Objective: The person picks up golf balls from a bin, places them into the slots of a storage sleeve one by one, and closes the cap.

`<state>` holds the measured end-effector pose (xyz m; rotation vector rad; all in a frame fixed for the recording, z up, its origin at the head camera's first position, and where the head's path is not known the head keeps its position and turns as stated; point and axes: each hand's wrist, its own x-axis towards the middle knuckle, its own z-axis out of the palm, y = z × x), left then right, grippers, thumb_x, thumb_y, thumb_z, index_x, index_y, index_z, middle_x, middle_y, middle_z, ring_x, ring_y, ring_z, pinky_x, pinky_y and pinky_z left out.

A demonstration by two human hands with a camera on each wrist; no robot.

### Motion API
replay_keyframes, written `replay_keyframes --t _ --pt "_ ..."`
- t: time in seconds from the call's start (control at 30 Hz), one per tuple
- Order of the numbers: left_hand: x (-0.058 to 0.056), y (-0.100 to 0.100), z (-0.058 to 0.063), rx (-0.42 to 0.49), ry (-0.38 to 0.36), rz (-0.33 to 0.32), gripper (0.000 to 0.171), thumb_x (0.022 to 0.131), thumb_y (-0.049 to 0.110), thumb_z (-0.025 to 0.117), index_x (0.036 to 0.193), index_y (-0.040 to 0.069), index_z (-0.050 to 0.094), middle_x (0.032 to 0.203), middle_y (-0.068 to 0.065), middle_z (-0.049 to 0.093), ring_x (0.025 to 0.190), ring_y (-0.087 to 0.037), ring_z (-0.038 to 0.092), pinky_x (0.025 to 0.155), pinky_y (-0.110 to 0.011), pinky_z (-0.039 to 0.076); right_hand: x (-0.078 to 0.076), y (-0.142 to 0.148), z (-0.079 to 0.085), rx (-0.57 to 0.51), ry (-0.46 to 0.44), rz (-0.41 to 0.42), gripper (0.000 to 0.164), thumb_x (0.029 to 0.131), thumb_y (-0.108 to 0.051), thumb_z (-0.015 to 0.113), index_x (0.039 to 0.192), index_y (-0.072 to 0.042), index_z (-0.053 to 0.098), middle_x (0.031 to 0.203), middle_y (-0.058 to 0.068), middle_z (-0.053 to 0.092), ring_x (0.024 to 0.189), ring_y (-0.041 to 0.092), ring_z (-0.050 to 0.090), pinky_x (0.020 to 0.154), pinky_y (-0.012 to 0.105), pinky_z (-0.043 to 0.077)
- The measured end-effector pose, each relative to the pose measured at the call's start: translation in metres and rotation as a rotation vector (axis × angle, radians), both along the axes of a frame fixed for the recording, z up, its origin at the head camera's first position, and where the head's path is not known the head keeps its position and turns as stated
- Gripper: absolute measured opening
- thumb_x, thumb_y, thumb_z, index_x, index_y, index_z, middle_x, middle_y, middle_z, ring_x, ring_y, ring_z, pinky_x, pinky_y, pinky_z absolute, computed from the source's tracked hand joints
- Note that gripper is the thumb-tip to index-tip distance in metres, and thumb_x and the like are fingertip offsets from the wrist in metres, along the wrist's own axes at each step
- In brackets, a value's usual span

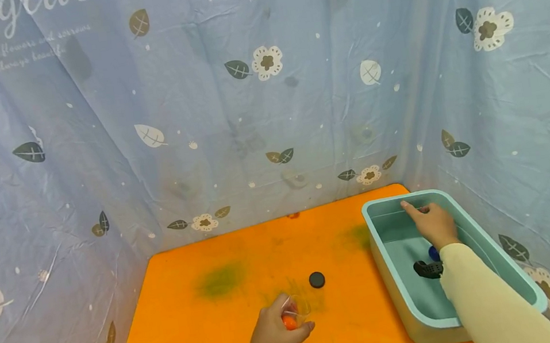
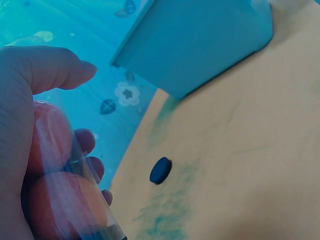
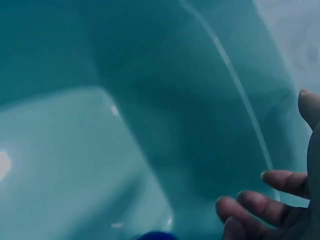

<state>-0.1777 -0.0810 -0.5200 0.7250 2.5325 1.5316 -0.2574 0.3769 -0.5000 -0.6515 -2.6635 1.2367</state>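
My left hand (image 1: 274, 334) grips a clear cylindrical container (image 1: 302, 305) above the orange table. Two orange balls (image 2: 65, 205) show through its clear wall in the left wrist view, one against the other. A black round disc, like a cap (image 1: 317, 280), lies flat on the table just beyond that hand. My right hand (image 1: 437, 224) is over the far part of the light teal bin (image 1: 387, 264), its fingers loosely spread with nothing between them. On the bin's floor are a black curved piece with holes (image 1: 427, 269) and a blue round thing (image 1: 434, 253), partly hidden by my right sleeve.
The bin stands at the right side of the orange table (image 1: 180, 323), its walls rising well above the tabletop. Green smudges (image 1: 221, 280) mark the table surface. A blue-grey curtain (image 1: 215, 115) with leaves and flowers encloses the back and both sides.
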Motion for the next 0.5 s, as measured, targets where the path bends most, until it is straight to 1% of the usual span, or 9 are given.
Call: replay_keyframes --t 0.03,0.07,0.17,0.2,0.27,0.33,0.4,0.43,0.5 --pt "0.0 0.0002 -0.0003 0.003 0.002 -0.001 0.035 0.091 0.029 0.091 0.097 0.017 0.058 0.089 0.009 0.07 0.088 -0.013 0.072 0.057 -0.028 0.056 0.0009 0.0019 -0.0014 0.002 -0.037 0.001 0.107 0.102 -0.082 0.043 0.146 0.016 0.046 0.135 0.037 0.055 0.111 0.051 0.058 0.089 0.063 0.05" --pt "0.0001 0.0005 -0.0005 0.006 0.002 -0.002 0.035 0.091 0.029 0.091 0.097 0.018 0.058 0.088 0.009 0.07 0.088 -0.013 0.073 0.057 -0.029 0.056 0.0016 0.0036 -0.0025 0.008 -0.07 0.005 0.109 0.102 -0.083 0.04 0.147 0.017 0.044 0.136 0.039 0.053 0.113 0.053 0.058 0.091 0.064 0.05" --pt "0.0 0.0009 -0.001 0.012 -0.003 -0.005 0.035 0.091 0.028 0.091 0.098 0.018 0.059 0.088 0.009 0.07 0.089 -0.015 0.073 0.058 -0.029 0.057 0.003 0.0074 -0.0046 0.025 -0.169 0.041 0.119 0.1 -0.087 0.035 0.156 0.018 0.034 0.146 0.044 0.045 0.124 0.061 0.052 0.1 0.069 0.046" --pt "0.0003 0.0009 -0.0012 0.018 -0.006 -0.007 0.035 0.091 0.028 0.091 0.098 0.018 0.059 0.089 0.009 0.07 0.092 -0.015 0.073 0.059 -0.029 0.058 0.003 0.0083 -0.005 0.032 -0.198 0.062 0.122 0.1 -0.087 0.033 0.158 0.02 0.028 0.151 0.045 0.04 0.128 0.064 0.048 0.103 0.07 0.043" --pt "0.0006 0.001 -0.0015 0.022 -0.01 -0.008 0.034 0.091 0.028 0.091 0.099 0.017 0.059 0.09 0.008 0.07 0.091 -0.015 0.073 0.059 -0.029 0.059 0.0029 0.0092 -0.0056 0.039 -0.252 0.108 0.128 0.099 -0.089 0.03 0.16 0.022 0.014 0.16 0.047 0.025 0.137 0.068 0.037 0.11 0.074 0.037" --pt "0.0008 0.0011 -0.0018 0.022 -0.014 -0.006 0.034 0.091 0.027 0.091 0.099 0.017 0.059 0.091 0.008 0.07 0.091 -0.014 0.073 0.059 -0.029 0.058 0.0023 0.0092 -0.0064 0.038 -0.298 0.146 0.13 0.098 -0.09 0.028 0.16 0.022 0.008 0.162 0.048 0.016 0.141 0.071 0.03 0.112 0.075 0.033" --pt "0.001 0.0012 -0.0021 0.018 -0.021 -0.006 0.034 0.091 0.027 0.091 0.099 0.017 0.059 0.09 0.008 0.07 0.087 -0.014 0.073 0.055 -0.028 0.057 0.0019 0.0089 -0.0077 0.047 -0.327 0.18 0.131 0.098 -0.09 0.028 0.159 0.024 0.008 0.162 0.05 0.014 0.14 0.071 0.03 0.111 0.075 0.034" --pt "0.0011 0.0013 -0.0022 0.014 -0.022 -0.004 0.034 0.091 0.027 0.091 0.098 0.017 0.059 0.088 0.008 0.069 0.088 -0.014 0.073 0.056 -0.028 0.057 0.0017 0.0087 -0.0085 0.043 -0.339 0.193 0.13 0.099 -0.09 0.028 0.159 0.024 0.008 0.162 0.05 0.013 0.141 0.071 0.03 0.112 0.075 0.034" --pt "0.0014 0.0016 -0.0026 0.004 -0.017 -0.001 0.035 0.091 0.027 0.091 0.098 0.017 0.059 0.087 0.01 0.069 0.089 -0.015 0.073 0.06 -0.028 0.057 0.0014 0.0086 -0.0111 0.041 -0.345 0.214 0.128 0.1 -0.087 0.032 0.157 0.026 0.013 0.16 0.05 0.018 0.138 0.07 0.036 0.109 0.074 0.038"
